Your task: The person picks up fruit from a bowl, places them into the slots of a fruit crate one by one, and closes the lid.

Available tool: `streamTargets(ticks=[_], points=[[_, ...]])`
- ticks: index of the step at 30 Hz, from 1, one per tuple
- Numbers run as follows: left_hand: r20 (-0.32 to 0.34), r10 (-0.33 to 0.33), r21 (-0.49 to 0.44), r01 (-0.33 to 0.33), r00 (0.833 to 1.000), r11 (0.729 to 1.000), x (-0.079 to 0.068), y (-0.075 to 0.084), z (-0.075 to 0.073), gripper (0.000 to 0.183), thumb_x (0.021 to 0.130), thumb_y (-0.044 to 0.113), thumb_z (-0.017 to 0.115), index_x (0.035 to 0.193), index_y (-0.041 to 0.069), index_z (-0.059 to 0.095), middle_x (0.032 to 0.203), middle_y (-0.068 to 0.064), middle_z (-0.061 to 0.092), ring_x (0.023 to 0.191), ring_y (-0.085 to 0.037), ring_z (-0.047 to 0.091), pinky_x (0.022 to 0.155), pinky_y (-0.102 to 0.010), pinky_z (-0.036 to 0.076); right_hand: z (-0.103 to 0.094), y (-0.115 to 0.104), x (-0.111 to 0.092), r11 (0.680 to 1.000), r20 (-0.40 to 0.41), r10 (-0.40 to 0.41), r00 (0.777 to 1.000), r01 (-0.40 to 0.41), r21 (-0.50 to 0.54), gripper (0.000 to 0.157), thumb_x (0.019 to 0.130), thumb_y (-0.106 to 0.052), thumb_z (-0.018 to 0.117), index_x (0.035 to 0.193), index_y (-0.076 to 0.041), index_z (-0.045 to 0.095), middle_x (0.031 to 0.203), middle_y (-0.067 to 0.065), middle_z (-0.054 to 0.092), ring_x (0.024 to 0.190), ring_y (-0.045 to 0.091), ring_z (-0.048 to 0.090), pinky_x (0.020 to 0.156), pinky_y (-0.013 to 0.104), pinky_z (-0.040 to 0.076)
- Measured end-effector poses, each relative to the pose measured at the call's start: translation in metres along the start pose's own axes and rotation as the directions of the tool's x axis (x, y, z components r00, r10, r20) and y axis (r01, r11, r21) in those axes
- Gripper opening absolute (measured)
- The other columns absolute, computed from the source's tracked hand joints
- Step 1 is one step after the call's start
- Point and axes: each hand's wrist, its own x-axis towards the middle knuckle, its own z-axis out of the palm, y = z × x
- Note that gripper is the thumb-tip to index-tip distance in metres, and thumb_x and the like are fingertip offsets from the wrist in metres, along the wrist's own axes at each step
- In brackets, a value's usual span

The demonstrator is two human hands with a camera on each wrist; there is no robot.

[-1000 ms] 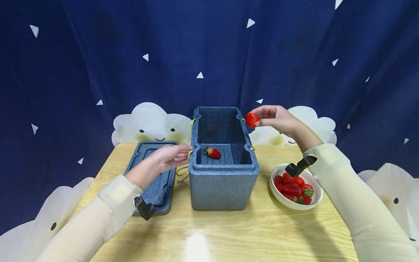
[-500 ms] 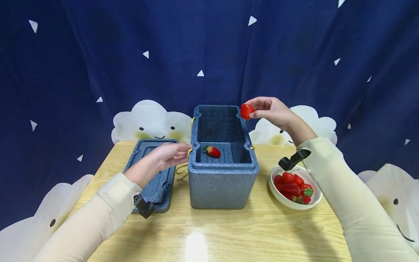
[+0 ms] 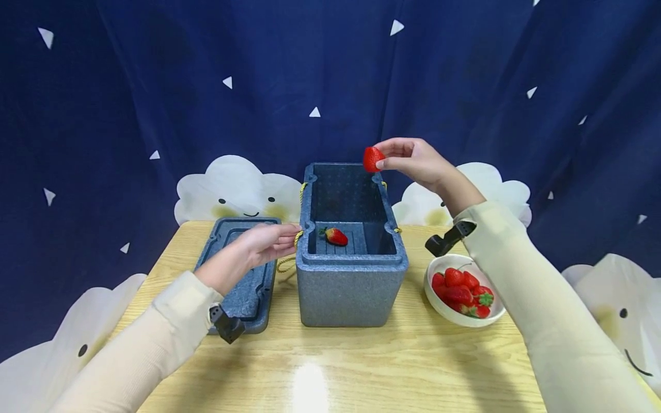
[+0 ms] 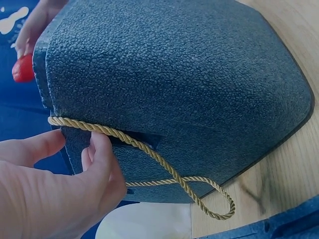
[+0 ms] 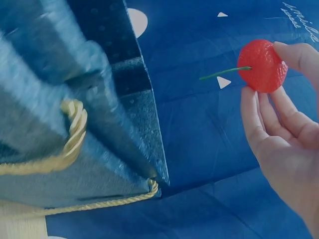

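My right hand (image 3: 415, 162) pinches a red strawberry (image 3: 373, 159) between thumb and fingers, up at the far right rim of the deep blue-grey foam box (image 3: 351, 298). In the right wrist view a thin green stem (image 5: 224, 72) sticks out from it. On the box floor lies another strawberry (image 3: 337, 236), its leafy end to the left. My left hand (image 3: 268, 244) is at the box's left side, fingers loosely bent. The left wrist view has its fingertips right at the twisted gold cord (image 4: 160, 160) that loops along the box wall.
A white bowl (image 3: 465, 321) with several strawberries stands right of the box, under my right forearm. The blue-grey lid (image 3: 263, 307) lies flat on the wooden table (image 3: 341, 367) to the left, partly behind my left arm. A dark blue curtain (image 3: 268, 57) hangs behind.
My right hand has carried the strawberry left and farther back, from beside the box's right rim to over its far right corner. The left hand has stayed at the box side.
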Motion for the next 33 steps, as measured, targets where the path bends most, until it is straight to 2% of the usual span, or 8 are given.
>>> streamTargets(ticks=[5,14,19,22,25,30,33], points=[[0.005,0.002,-0.013,-0.002,1.0,1.0,0.0,0.0,0.0,0.05,0.1,0.013,0.048,0.145,-0.002,0.033,0.151,-0.017,0.032,0.139,-0.026,0.037,0.118,-0.035,0.036,0.003,-0.007,0.007,0.999,-0.016,0.019,1.0,-0.018,0.05,0.037,0.089,-0.017,0.067,0.124,-0.007,0.06,0.1,-0.008,0.069,0.102,0.017,0.061,0.115,0.044,0.04],[-0.003,0.005,0.005,-0.005,1.0,1.0,-0.004,-0.002,-0.003,0.051,0.1,0.014,0.048,0.145,-0.003,0.033,0.149,-0.018,0.034,0.137,-0.025,0.039,0.117,-0.035,0.037,0.015,-0.018,0.019,1.0,-0.03,0.003,1.0,-0.003,0.014,0.04,0.087,-0.021,0.07,0.124,-0.009,0.061,0.103,-0.006,0.068,0.102,0.017,0.06,0.112,0.041,0.044],[-0.01,0.015,0.006,-0.015,1.0,1.0,-0.007,-0.002,-0.005,0.049,0.1,0.014,0.049,0.144,-0.002,0.036,0.129,-0.011,0.048,0.118,-0.018,0.052,0.116,-0.034,0.038,0.022,-0.028,0.025,1.0,-0.036,-0.022,0.999,0.022,0.021,0.041,0.086,-0.022,0.072,0.124,-0.01,0.062,0.105,-0.005,0.069,0.103,0.017,0.06,0.111,0.038,0.045],[-0.015,0.02,-0.005,-0.02,1.0,1.0,-0.008,-0.003,-0.005,0.048,0.099,0.013,0.049,0.143,-0.003,0.037,0.117,-0.006,0.051,0.104,-0.012,0.055,0.116,-0.035,0.038,0.027,-0.031,0.028,0.998,-0.044,-0.038,0.998,0.04,0.042,0.039,0.086,-0.02,0.071,0.123,-0.009,0.062,0.104,-0.005,0.069,0.102,0.016,0.061,0.111,0.04,0.045],[-0.017,0.023,-0.009,-0.024,1.0,1.0,-0.009,-0.004,-0.005,0.047,0.099,0.013,0.05,0.141,-0.004,0.039,0.111,-0.005,0.053,0.095,-0.009,0.057,0.116,-0.035,0.039,0.031,-0.033,0.03,0.998,-0.048,-0.04,0.998,0.042,0.047,0.039,0.087,-0.02,0.07,0.123,-0.009,0.062,0.106,-0.002,0.069,0.102,0.015,0.062,0.111,0.04,0.045],[-0.013,0.019,-0.009,-0.019,1.0,1.0,-0.008,-0.003,-0.004,0.046,0.099,0.013,0.05,0.141,-0.003,0.039,0.107,-0.003,0.054,0.089,-0.007,0.058,0.115,-0.035,0.039,0.035,-0.039,0.033,0.999,-0.045,-0.027,0.999,0.028,0.03,0.04,0.087,-0.021,0.07,0.124,-0.009,0.062,0.11,0.001,0.068,0.102,0.015,0.061,0.109,0.038,0.046],[-0.007,0.02,0.001,-0.02,1.0,1.0,-0.008,-0.001,-0.004,0.047,0.099,0.014,0.05,0.141,-0.003,0.039,0.111,-0.004,0.054,0.095,-0.008,0.058,0.115,-0.034,0.039,0.035,-0.042,0.037,0.999,-0.042,-0.017,0.999,0.018,0.03,0.04,0.086,-0.021,0.07,0.123,-0.009,0.062,0.107,0.0,0.068,0.102,0.015,0.061,0.11,0.039,0.046]])
